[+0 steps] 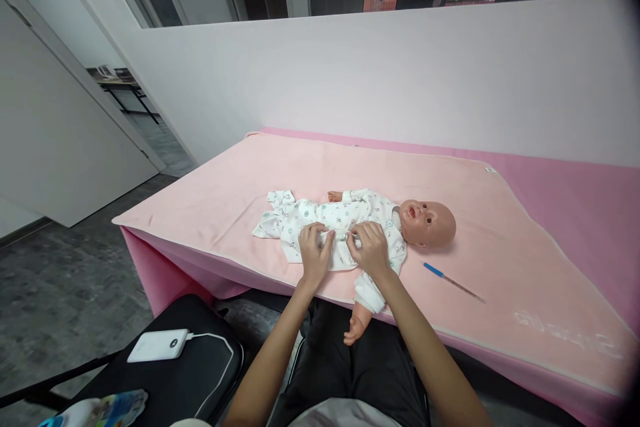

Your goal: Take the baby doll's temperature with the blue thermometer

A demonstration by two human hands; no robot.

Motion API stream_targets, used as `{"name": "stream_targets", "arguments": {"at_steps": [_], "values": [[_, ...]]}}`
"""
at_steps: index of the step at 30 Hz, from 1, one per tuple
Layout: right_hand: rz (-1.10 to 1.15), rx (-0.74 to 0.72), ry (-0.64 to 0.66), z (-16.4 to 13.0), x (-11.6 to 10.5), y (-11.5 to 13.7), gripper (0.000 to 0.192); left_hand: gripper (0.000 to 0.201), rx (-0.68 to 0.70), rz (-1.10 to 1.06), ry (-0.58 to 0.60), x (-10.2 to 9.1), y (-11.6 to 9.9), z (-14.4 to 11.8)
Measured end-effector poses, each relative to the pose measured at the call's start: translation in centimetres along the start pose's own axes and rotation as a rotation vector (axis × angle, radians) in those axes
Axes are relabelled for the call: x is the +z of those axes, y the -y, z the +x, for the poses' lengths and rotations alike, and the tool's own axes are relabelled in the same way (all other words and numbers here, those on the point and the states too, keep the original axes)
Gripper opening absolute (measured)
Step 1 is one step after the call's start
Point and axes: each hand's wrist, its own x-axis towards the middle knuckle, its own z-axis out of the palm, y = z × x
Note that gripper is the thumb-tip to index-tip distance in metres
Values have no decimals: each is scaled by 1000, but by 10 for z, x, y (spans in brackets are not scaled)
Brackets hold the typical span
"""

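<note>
A baby doll (pixel 435 223) lies on its back, head to the right, dressed in a white printed onesie (pixel 300 213). At the front of the garment my left hand (pixel 316 253) pinches the cloth edge between thumb and fingers. Close beside it on the right, my right hand (pixel 370 247) pinches the same edge. A small greenish button or snap (pixel 343 237) shows between my two hands. One doll arm (pixel 356 325) hangs over the table's front edge below my right wrist. The doll's other hand (pixel 335 196) pokes out of its sleeve on the far side.
A thin stick with a blue handle (pixel 453 280) lies right of the doll on the pink blanket (pixel 200 213). The white wall (pixel 380 80) borders the table's back. At lower left, a black chair (pixel 200 373) holds a white power bank (pixel 157 345) with a cable.
</note>
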Motion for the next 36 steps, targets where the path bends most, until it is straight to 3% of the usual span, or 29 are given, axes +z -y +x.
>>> {"name": "stream_targets", "arguments": {"at_steps": [2,4,12,23,27,32,36], "values": [[4,-3,-1,0,0,0,11,14,-10,-15,-95,0,0,-1],[10,-8,0,0,0,-1,10,15,33,12,-112,0,-2,-3],[-28,11,-1,-1,2,-1,8,17,145,156,107,1,-7,-2],[-55,80,-42,-1,0,4,14,26,47,104,90,-3,-3,1],[-50,211,-98,-22,-27,6,29,21,31,120,92,-6,2,0],[-321,486,-116,-94,-94,-37,34,21,20,159,80,-2,5,-1],[-603,588,103,-149,-139,-72,35,19,12,151,69,0,5,0]]}}
